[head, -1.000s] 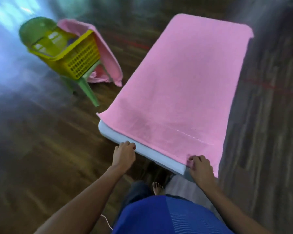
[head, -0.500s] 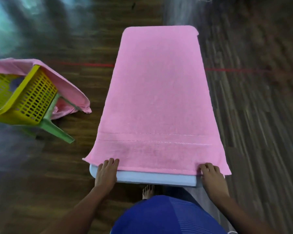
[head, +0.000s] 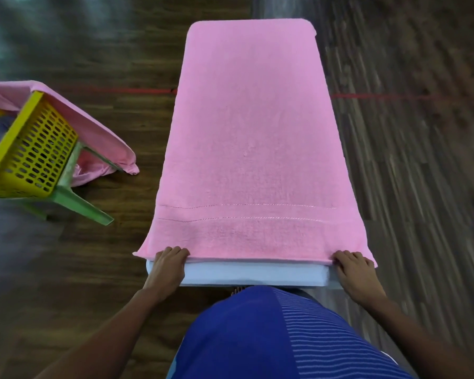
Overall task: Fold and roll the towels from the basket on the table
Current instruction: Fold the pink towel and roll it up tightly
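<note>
We stand at the short near end of the table (head: 255, 274), and the pink towel (head: 252, 149) lies flat along it, its long axis running straight away from us. Our left hand (head: 169, 265) holds the near hem at its left corner, fingers curled over the edge. Our right hand (head: 356, 272) does the same at the right corner, though we cannot tell whether the thumbs sit under the cloth. Both hands are equally near, so we judge the next fold or roll must travel away from us, along the length. The yellow basket (head: 31, 151), a second towel (head: 99, 132) draped over it, sits on a green chair (head: 77, 198) to our left, well apart.
</note>
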A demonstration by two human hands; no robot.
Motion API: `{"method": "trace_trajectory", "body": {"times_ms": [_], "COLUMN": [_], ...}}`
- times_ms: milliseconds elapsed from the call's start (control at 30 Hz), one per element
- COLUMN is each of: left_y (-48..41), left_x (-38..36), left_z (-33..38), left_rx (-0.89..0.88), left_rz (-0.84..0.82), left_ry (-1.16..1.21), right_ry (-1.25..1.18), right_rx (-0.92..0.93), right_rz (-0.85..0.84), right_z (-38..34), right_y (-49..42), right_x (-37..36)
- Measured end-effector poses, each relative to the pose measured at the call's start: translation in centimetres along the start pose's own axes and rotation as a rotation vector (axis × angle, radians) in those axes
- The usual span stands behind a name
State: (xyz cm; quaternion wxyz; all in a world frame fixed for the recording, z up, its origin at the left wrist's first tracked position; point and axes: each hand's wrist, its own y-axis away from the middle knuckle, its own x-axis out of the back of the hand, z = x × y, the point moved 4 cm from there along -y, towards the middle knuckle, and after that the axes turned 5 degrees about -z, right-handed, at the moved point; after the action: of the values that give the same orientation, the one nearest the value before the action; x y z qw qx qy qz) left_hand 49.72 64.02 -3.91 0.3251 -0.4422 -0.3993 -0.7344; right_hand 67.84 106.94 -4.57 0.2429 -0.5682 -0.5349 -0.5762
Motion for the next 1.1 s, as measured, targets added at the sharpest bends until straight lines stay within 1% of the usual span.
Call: {"method": "trace_trajectory", "body": {"times_ms": [67, 133, 200, 267, 333, 433, 567, 733, 833, 967, 1033, 1100], "left_y": [-0.5, -0.9, -1.3, -1.3, -1.2, -0.6, 0.8, 0.6, -0.6, -1.3, -1.3, -1.1], "left_x": [0.2, 0.6, 1.0, 1.3, 1.0, -0.1, -0.7, 0.2, 1.0, 1.4, 1.4, 1.5], "left_z": [-0.2, -0.2, -0.3, -0.3, 0.1, -0.1, -1.0, -1.2, -0.9, -0.7, -0.6, -0.5], "left_rx": [-0.017, 0.014, 0.068, 0.09, 0.046, 0.004, -0.074, -0.177, -0.13, -0.135, -0.142, -0.101], "left_rz": [-0.035, -0.032, 0.044, 0.098, 0.131, 0.132, 0.108, 0.175, 0.137, 0.12, 0.079, 0.037], "left_ry": [0.014, 0.011, -0.045, -0.131, -0.151, -0.03, -0.064, -0.126, -0.094, -0.124, -0.159, -0.193], "right_ry": [0.015, 0.002, 0.041, 0.09, 0.036, -0.07, -0.035, -0.037, 0.022, 0.07, 0.101, 0.124], "right_rx": [0.002, -0.038, -0.074, -0.057, 0.0, 0.018, 0.071, 0.091, 0.076, 0.037, 0.041, 0.044], "right_rz": [-0.047, -0.063, 0.024, 0.115, 0.147, 0.144, 0.12, 0.16, 0.162, 0.18, 0.146, 0.098], "right_z": [-0.1, -0.4, -0.4, -0.5, -1.0, -1.7, -1.7, -1.7, -1.8, -2.3, -2.2, -1.7], "right_y": [-0.4, -1.0, -1.5, -1.5, -1.1, -0.1, 1.6, 1.2, 0.2, -1.1, -1.3, -1.4], "right_x": [0.3, 0.7, 1.0, 1.2, 1.1, 0.5, -1.4, -0.9, -0.4, 0.3, 0.5, 0.5]}}
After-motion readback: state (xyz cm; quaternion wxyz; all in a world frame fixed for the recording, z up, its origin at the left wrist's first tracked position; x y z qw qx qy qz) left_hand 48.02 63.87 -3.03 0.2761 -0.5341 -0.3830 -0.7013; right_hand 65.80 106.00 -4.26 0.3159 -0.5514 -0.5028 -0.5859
